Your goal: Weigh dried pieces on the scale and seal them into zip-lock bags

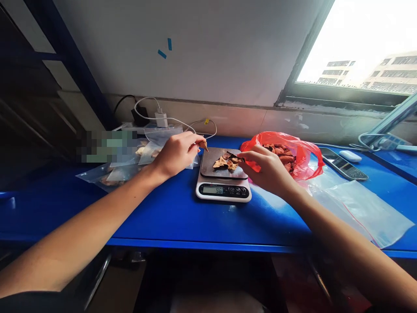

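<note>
A white kitchen scale (224,195) with a dark top plate stands on the blue table. Several brown, curled dried slices (224,162) lie on its plate, and the display seems to read 96; any decimal point is too small to tell. My left hand (178,153) pinches one small dried piece (203,144) just above the plate's left edge. At the plate's right side, my right hand (269,167) has its fingertips closed on a dark dried slice (240,159). Behind that hand sits a red plastic bag (312,156), open, with reddish-brown dried pieces (283,155) inside.
Clear bags (122,173) with light pieces lie at the left, beside a blurred patch. A white charger (161,119) and cables run along the wall. To the right are a phone (345,165), a white case (350,156) and a flat zip bag (374,208). The table's front edge (195,244) is near.
</note>
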`<state>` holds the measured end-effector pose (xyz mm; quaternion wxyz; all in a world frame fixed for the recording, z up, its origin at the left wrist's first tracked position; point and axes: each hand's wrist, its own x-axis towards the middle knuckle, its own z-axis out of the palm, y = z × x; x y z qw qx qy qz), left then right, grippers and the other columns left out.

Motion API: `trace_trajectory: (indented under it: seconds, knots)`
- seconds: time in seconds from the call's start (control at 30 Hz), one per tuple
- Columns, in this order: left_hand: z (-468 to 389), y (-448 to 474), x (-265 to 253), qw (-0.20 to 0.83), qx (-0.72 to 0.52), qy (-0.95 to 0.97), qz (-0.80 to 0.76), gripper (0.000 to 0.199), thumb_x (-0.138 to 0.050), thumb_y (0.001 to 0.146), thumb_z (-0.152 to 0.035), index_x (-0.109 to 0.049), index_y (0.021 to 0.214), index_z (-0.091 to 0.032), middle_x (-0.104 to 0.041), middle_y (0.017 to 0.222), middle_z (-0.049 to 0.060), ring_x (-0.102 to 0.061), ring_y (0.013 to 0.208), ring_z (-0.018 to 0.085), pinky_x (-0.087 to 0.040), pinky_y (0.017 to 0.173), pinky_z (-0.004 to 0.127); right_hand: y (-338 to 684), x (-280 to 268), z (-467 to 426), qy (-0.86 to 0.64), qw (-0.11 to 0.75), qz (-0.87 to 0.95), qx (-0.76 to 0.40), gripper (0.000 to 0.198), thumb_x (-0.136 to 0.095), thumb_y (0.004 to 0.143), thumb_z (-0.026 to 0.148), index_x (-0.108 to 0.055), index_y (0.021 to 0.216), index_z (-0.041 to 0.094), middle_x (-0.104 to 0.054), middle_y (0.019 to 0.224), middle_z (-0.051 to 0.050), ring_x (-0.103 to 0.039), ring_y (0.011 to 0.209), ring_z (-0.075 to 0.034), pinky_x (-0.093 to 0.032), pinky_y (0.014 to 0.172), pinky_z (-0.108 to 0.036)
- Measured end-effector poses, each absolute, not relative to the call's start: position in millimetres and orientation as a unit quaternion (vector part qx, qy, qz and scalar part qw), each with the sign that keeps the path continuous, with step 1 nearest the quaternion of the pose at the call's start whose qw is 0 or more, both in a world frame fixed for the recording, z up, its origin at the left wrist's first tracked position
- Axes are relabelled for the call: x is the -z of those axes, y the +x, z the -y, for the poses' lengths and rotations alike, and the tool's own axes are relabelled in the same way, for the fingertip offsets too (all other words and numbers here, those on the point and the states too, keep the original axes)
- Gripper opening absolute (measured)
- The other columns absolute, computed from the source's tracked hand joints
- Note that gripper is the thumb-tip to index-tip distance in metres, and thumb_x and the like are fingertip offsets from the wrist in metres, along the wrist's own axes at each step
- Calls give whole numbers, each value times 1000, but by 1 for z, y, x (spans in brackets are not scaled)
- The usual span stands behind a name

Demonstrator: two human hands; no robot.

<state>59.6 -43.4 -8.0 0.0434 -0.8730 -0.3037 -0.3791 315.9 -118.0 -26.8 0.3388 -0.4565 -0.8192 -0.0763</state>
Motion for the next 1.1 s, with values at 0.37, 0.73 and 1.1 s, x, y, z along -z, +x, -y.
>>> trace_trajectory:
  seconds: [0.37,0.73,1.1]
  knots:
    - [52,63,9,38,356,-888,288,26,-45,85,-14,-69,93,-19,-73,90,3,-65,80,16,-50,75,30,307,23,122,-434,228,867,85,19,-55,92,31,-71,91,21,-64,92,-7,-54,90,-20,-46,81,-37]
    - [53,63,10,42,356,-895,266,27,-45,84,-11,-68,95,-19,-72,91,2,-65,79,16,-51,75,28,308,28,132,-459,223,857,70,12,-50,90,17,-61,86,19,-66,80,-5,-56,78,-18,-43,70,-30]
    - [58,63,8,46,340,-900,267,27,-44,86,-15,-68,98,-20,-72,94,4,-66,83,17,-51,75,29,295,31,130,-409,243,877,62,21,-49,92,17,-67,102,18,-68,101,-9,-61,92,-19,-49,82,-32]
